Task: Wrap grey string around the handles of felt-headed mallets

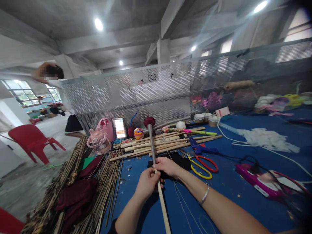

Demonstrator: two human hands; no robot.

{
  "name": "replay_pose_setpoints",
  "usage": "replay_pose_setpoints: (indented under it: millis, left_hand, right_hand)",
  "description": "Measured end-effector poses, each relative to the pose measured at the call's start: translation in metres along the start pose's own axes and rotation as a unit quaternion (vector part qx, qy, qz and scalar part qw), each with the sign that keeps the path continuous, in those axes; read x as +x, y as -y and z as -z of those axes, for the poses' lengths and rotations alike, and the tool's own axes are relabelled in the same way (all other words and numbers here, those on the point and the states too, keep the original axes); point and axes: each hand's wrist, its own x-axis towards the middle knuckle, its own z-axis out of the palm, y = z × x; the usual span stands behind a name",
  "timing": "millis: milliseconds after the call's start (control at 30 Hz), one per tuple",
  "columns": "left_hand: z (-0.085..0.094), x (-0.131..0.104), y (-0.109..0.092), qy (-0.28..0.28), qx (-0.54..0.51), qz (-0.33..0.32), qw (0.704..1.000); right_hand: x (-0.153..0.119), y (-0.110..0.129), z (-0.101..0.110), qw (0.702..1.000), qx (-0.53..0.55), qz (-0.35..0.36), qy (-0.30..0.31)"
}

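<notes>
Wooden stick (162,204), grey upper section (152,143), dark red head (149,122), left hand (147,184) and right hand (168,167), grip clamped on stick, blue table (128,182).

Left: bare strip of blue table (129,180) between my left hand (148,183) and the twigs (112,183), passable. Ahead: sticks (143,148) block a low reach, mesh panel (131,94) behind them. Right: scissors (190,159) sit just past my right hand (167,166); gap between them and the magenta device (254,182), black cord (230,156) crossing its far end.
</notes>
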Motion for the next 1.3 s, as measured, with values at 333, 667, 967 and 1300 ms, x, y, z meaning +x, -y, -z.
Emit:
replay_pose_setpoints:
  millis: [333, 667, 967, 1300]
  left_hand:
    - [-0.003, -0.006, -0.009, 0.045, -0.097, 0.031, 0.994]
    - [0.001, 0.001, 0.003, -0.037, 0.059, -0.019, 0.997]
    - [-0.005, -0.007, -0.007, 0.078, -0.112, 0.064, 0.989]
    - [-0.004, -0.001, -0.001, 0.009, -0.067, -0.048, 0.997]
  right_hand:
    - [-0.006, 0.007, 0.008, 0.997, 0.034, -0.039, 0.061]
    - [0.003, 0.0, -0.002, 0.999, -0.004, -0.016, -0.044]
    - [-0.006, 0.01, 0.007, 0.999, 0.006, -0.024, 0.02]
    - [-0.007, 0.01, 0.006, 0.999, 0.014, -0.036, 0.035]
